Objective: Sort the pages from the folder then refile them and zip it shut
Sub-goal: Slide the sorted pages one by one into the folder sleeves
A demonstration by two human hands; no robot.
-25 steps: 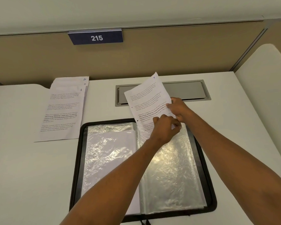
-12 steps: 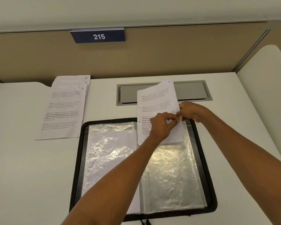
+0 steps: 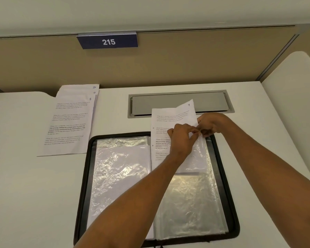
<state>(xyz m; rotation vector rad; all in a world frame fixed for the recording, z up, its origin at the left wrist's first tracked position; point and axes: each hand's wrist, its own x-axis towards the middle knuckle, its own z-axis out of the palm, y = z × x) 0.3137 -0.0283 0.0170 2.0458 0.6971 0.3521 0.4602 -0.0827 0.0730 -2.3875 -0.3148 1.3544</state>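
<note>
Over the open folder (image 3: 88,176) on the counter (image 3: 25,194): left hand (image 3: 182,138) pinches the right sleeve (image 3: 191,203) at its top edge, right hand (image 3: 210,123) pinches the page (image 3: 170,115) (numbered 7), lower half inside the sleeve. Stack (image 3: 70,122) lies beside the folder, left.

Open black zip-round folder (image 3: 89,176) lies on white tabletop (image 3: 25,194), lower centre of frame. Stack of printed white paper pages (image 3: 68,122) on tabletop at upper left, apart from folder. Single printed paper page (image 3: 172,115) sits partly in folder's right-hand clear plastic sleeve (image 3: 191,203); top overlaps grey rectangular metal hatch (image 3: 177,102) behind folder. Left grip (image 3: 182,140) pinches sleeve mouth; right grip (image 3: 209,123), just right of it, pinches page edge.
</note>
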